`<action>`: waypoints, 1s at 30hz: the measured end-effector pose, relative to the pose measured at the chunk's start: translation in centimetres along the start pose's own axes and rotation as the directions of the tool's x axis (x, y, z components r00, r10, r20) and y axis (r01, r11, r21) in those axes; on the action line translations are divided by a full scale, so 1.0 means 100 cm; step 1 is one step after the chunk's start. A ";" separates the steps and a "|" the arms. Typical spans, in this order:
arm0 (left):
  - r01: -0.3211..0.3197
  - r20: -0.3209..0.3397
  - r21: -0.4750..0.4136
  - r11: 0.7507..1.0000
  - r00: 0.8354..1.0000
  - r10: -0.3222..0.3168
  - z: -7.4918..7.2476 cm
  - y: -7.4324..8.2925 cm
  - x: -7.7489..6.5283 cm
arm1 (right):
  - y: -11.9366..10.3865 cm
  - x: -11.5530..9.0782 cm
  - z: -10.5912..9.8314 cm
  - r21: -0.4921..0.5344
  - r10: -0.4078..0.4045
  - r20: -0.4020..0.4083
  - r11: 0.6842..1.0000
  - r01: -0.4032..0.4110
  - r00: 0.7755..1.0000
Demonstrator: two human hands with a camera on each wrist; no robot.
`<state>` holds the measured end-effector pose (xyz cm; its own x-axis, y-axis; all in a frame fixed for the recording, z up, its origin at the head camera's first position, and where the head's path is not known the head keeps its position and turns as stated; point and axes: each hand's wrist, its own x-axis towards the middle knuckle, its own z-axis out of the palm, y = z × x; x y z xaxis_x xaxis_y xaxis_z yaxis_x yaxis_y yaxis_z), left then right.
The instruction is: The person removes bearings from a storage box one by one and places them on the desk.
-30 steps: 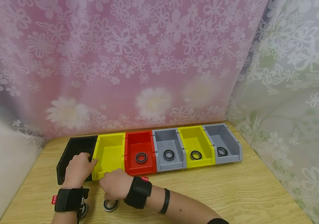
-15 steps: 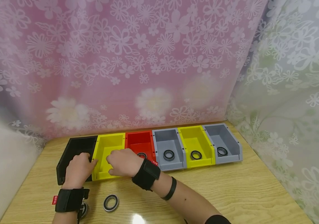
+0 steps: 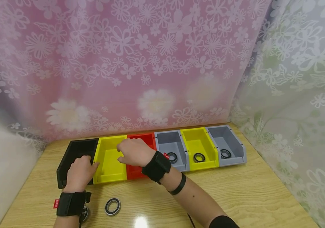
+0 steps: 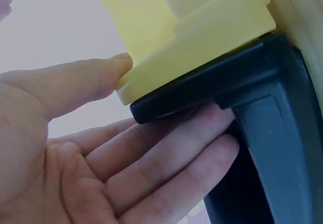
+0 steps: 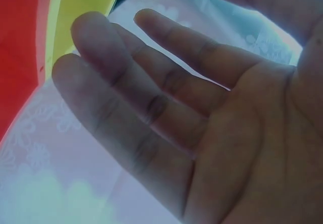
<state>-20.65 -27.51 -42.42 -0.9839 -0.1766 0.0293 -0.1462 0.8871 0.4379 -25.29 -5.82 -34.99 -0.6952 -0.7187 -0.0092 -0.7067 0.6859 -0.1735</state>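
My left hand [image 3: 79, 172] grips the joined side walls of the black bin [image 3: 75, 147] and the left yellow bin [image 3: 108, 172]. In the left wrist view, its thumb presses the yellow wall while the fingers lie against the black one. Over the red bin [image 3: 135, 172] and the yellow bin's right edge hovers my right hand [image 3: 135, 152], holding nothing, its fingers loosely extended in the right wrist view. A ball bearing [image 3: 112, 206] lies flat on the table in front of the yellow bin. Another bearing [image 3: 86, 213] is partly hidden behind my left wrist strap.
Three more bins continue the row: a grey bin [image 3: 166, 137], a yellow bin [image 3: 194, 136] and another grey bin [image 3: 222, 133]. Each has one bearing near its front. A floral curtain [image 3: 156, 79] hangs behind the wooden table [image 3: 236, 190]. A thin cable [image 3: 191, 220] runs below my right forearm.
My right hand has risen from beside the bearing on the table and moved back and right, over the bins, leaving the bearing there. My left hand has stayed in place.
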 end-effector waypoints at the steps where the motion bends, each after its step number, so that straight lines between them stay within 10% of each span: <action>1: 0.002 0.001 0.000 1.000 1.000 -0.002 0.000 0.000 0.000 | 0.002 -0.001 -0.001 0.007 0.008 0.002 1.000 -0.008 1.000; 20: 0.019 -0.003 0.014 1.000 1.000 -0.018 0.001 0.005 0.000 | 0.037 -0.008 -0.004 0.075 0.078 -0.021 0.994 -0.077 0.997; 30: -0.108 -0.144 0.048 0.993 0.983 0.114 0.006 0.032 -0.010 | 0.041 -0.007 -0.002 0.099 0.090 -0.021 0.991 -0.088 0.996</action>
<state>-20.22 -24.31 -41.56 -0.9690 -0.1336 0.2077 -0.0437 0.9205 0.3882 -27.70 -2.50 -35.52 -0.7587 -0.6514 -0.0043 -0.6266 0.7316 -0.2684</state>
